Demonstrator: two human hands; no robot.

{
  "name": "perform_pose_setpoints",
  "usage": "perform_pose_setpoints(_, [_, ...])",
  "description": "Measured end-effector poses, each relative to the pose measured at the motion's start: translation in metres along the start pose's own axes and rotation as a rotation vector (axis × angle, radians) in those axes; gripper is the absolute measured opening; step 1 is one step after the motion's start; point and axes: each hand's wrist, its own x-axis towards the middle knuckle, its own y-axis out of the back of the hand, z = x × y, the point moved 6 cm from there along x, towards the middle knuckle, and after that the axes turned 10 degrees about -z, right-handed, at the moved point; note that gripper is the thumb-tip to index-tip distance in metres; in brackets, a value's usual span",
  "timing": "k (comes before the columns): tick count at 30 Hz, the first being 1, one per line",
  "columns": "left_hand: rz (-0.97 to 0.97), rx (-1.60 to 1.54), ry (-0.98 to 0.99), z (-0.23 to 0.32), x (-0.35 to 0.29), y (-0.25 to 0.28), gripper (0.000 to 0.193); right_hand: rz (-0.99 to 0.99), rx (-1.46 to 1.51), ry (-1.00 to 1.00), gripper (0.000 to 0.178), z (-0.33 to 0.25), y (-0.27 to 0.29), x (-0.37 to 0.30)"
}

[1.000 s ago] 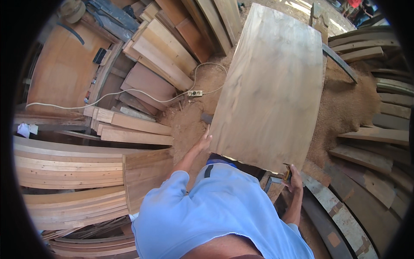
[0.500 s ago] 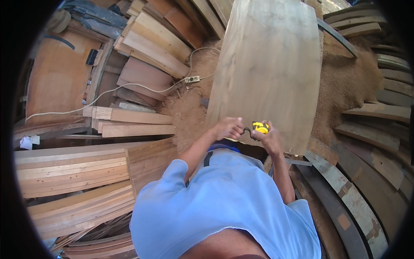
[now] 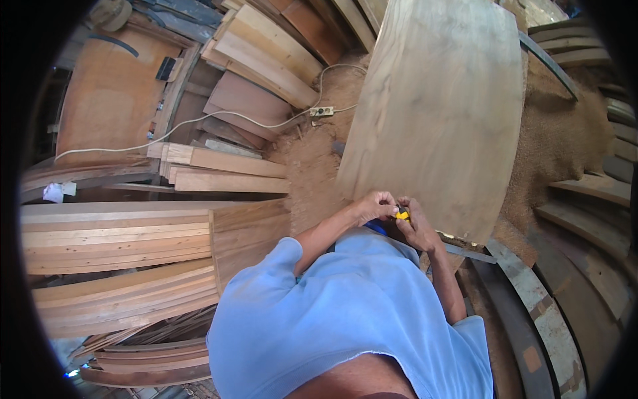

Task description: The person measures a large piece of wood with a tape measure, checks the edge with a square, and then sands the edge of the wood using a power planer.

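Right hand (image 3: 417, 229) holds yellow tape measure (image 3: 403, 214); left hand (image 3: 374, 205) narrow against it, grip unclear — board (image 3: 442, 113), upper centre, no tape across yet.

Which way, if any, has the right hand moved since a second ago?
Yes, leftward: the right hand went from the near right corner of the wide board along its near edge.

The large board (image 3: 445, 113) is bare wood, matt and smooth across its grained face, its near edge rough and ragged. The tape measure (image 3: 402, 214) has a yellow-and-black casing, probably plastic, though it shows too small to be sure. The shirt (image 3: 359, 292) is matt blue cloth. The sawdust (image 3: 561, 133) is grainy; the stacked planks (image 3: 119, 241) are pale, unvarnished wood.
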Motion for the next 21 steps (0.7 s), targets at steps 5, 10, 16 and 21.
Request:
perform_pose_setpoints(5, [0.260, -0.052, -0.018, 0.021, -0.015, 0.074, 0.014, 0.124, -0.204, -0.229, 0.048, 0.055, 0.056, -0.040])
perform_pose_setpoints(10, [0.636, 0.203, 0.031, -0.024, -0.074, 0.253, 0.018, 0.369, -0.468, -0.518, 0.050, 0.148, 0.146, -0.131])
perform_pose_setpoints(16, [0.624, 0.038, 0.020, -0.041, -0.036, 0.231, 0.017, 0.528, -0.647, -0.716, 0.049, 0.195, 0.206, -0.211])
perform_pose_setpoints(21, [0.653, 0.082, 0.053, -0.026, -0.045, 0.222, 0.017, 0.555, -0.589, -0.732, 0.051, 0.220, 0.209, -0.211])
